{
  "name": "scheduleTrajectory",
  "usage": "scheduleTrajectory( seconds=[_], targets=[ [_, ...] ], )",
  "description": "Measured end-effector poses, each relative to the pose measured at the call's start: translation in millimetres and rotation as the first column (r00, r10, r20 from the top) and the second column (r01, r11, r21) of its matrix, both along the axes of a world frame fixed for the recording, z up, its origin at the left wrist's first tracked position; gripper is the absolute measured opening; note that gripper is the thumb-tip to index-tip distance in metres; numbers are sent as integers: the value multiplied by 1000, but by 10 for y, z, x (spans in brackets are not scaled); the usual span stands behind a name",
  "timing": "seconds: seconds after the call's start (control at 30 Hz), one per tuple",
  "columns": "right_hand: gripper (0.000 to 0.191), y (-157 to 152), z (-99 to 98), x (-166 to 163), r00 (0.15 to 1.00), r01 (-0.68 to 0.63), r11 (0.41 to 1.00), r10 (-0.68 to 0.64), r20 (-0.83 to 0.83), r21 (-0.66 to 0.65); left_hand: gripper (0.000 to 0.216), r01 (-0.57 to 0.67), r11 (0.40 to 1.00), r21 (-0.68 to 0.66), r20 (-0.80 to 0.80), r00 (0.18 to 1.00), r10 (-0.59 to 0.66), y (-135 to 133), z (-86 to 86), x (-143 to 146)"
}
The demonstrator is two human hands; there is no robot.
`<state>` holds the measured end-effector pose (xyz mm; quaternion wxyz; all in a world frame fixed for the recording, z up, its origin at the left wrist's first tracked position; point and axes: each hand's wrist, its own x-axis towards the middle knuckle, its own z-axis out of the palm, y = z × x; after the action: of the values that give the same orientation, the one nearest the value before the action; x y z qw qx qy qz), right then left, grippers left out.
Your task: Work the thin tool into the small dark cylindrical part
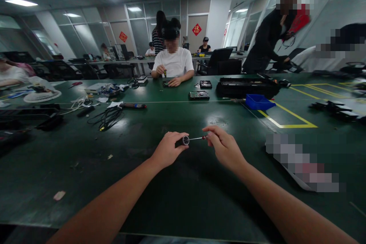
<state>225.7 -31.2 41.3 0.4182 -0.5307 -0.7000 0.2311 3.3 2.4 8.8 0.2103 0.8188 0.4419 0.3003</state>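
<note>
My left hand (169,148) grips a small dark cylindrical part (185,140) with a pale ring round its end, between thumb and fingers. My right hand (225,144) is closed round the red handle of a thin screwdriver (195,138). The metal shaft runs left to the ringed part. Whether its tip is seated in something there is too small to tell. Both hands are just above the green table (183,206), and most of the screwdriver's handle is hidden by my right fingers.
Across the table a person in a white shirt (173,65) handles a small device. Hard drives (199,95), a long black housing (247,87) and a blue bin (259,102) stand beyond my hands. Black cables (107,119) lie left; a blurred-out packet (300,166) lies right.
</note>
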Motion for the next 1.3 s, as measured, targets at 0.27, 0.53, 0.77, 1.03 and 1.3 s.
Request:
scheduleTrajectory(
  seconds=[0.27,0.53,0.77,1.03,1.3],
  targets=[
    [18,-16,6,-51,988,44,999,-40,-151,18,36,29,1000,-12,-21,999,-29,-5,2,3],
    [30,167,-103,-27,751,-28,984,-94,-653,-174,38,61,998,10,39,997,-61,-43,73,24],
    [29,229,-181,-15,653,-92,960,-143,-744,-266,40,57,998,-10,0,998,-57,-29,87,13],
    [29,145,-153,-44,845,56,995,-94,-526,-88,42,44,999,7,-33,998,-44,-19,51,14],
    [24,20,-41,-53,978,95,992,-77,-196,80,42,39,998,47,-95,995,-35,-21,51,14]
  ],
)
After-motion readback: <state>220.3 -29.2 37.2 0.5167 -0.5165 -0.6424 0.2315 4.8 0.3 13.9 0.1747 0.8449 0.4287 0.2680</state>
